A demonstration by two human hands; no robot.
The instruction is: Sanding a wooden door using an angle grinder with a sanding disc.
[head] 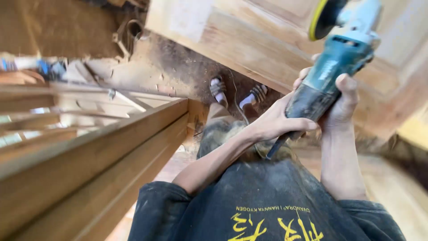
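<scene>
I hold a teal and black power sander (332, 73) in front of me with both hands. My left hand (276, 120) wraps around the dark rear end of its body. My right hand (341, 100) grips the body from the right side, fingers over the teal casing. The sander's round yellow-edged pad (323, 18) is up at the top, close to a pale wooden door panel (254, 42) lying across the upper part of the view. A cord (274, 149) hangs from the tool's rear.
A stack of wooden frames (89, 151) stands close at my left. Below are my dusty dark shirt, my trousers and my sandalled feet (238, 93) on a sawdust-covered floor (178, 67). More timber lies at the far left.
</scene>
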